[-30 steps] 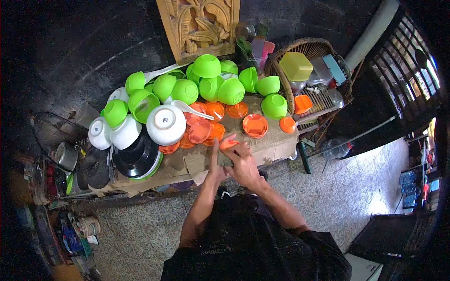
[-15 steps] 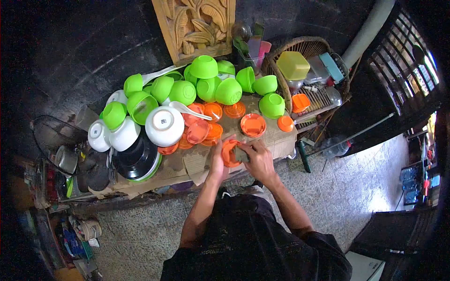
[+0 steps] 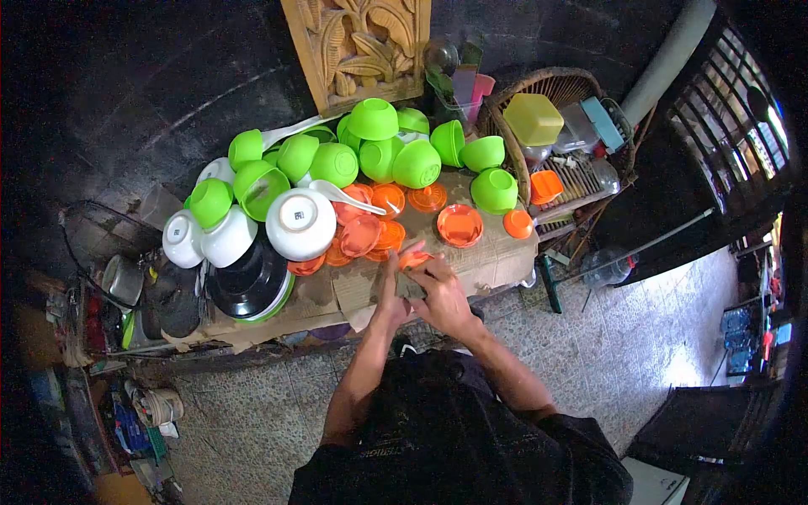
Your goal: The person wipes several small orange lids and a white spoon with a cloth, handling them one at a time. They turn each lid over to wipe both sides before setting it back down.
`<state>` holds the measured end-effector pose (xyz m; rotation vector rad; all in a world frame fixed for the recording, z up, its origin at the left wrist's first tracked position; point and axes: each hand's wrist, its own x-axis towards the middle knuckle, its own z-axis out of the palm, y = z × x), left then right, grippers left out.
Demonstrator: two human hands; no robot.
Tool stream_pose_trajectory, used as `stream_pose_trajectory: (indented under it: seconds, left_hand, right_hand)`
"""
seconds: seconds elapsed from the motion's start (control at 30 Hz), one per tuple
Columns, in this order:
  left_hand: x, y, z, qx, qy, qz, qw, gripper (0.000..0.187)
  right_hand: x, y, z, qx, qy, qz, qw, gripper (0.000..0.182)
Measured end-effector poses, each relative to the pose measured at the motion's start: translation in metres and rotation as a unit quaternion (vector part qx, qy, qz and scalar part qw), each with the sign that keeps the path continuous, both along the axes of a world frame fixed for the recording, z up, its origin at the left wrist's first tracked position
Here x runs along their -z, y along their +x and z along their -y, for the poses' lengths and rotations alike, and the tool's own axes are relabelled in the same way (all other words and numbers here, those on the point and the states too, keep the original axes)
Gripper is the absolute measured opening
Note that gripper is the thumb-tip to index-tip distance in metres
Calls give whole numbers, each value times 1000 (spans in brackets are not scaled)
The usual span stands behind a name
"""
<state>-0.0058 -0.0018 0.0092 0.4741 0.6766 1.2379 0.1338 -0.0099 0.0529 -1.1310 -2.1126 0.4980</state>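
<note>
In front of my body, at the table's front edge, a small orange dish (image 3: 414,260) is held between my two hands, tilted and mostly covered. My left hand (image 3: 390,293) grips it from the left, thumb side up. The fingers of my right hand (image 3: 443,299) curl over its right side. A grey-green cloth, plain to see earlier in my right hand, is now almost wholly hidden between the palms. Just beyond my hands, orange lids and dishes (image 3: 361,236) lie in a loose pile, and another orange dish (image 3: 459,225) lies to their right.
Upturned green bowls (image 3: 374,119) are heaped at the back. White bowls (image 3: 300,224), one with a white spoon (image 3: 347,197) against it, and a black bowl (image 3: 248,284) stand at left. A wicker basket (image 3: 511,139) with containers is at right. Cardboard (image 3: 497,263) covers the table.
My right hand has moved left and inward over the orange dish, which has tilted and is now more covered. The cloth has gone out of sight. The view has shifted slightly.
</note>
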Motion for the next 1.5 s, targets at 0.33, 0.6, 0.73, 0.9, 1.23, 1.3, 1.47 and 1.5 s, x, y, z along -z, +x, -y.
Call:
stream_pose_trajectory:
  seconds: [0.33, 0.6, 0.73, 0.9, 1.23, 1.3, 1.47, 1.5]
  left_hand:
    - [17, 6, -8, 4, 37, -37, 999, 76]
    - [15, 8, -6, -25, -2, -22, 999, 73]
    - [14, 7, -7, -26, -15, -45, 999, 79]
    - [20, 1, -6, -19, -6, 35, 999, 82]
    - [10, 10, -6, -31, 20, -41, 998, 71]
    - [10, 10, -6, -27, 27, -44, 998, 70]
    - [9, 9, -5, -20, 11, -59, 998, 74]
    - [9, 8, -5, -13, 16, -66, 998, 74]
  right_hand:
    - [-15, 42, 2, -24, -19, 87, 996, 45]
    - [-14, 22, -20, 126, 4, 42, 991, 37]
    - [-4, -2, -21, 108, 34, -21, 993, 47]
    - [2, -9, -3, 7, 17, -15, 1000, 46]
    - [-15, 39, 1, -57, -10, 40, 998, 49]
    - [-11, 44, -6, -2, -6, 63, 998, 47]
    - [-13, 31, -20, 75, 19, 45, 996, 49]
    - [-11, 26, -22, 88, 30, 37, 995, 50]
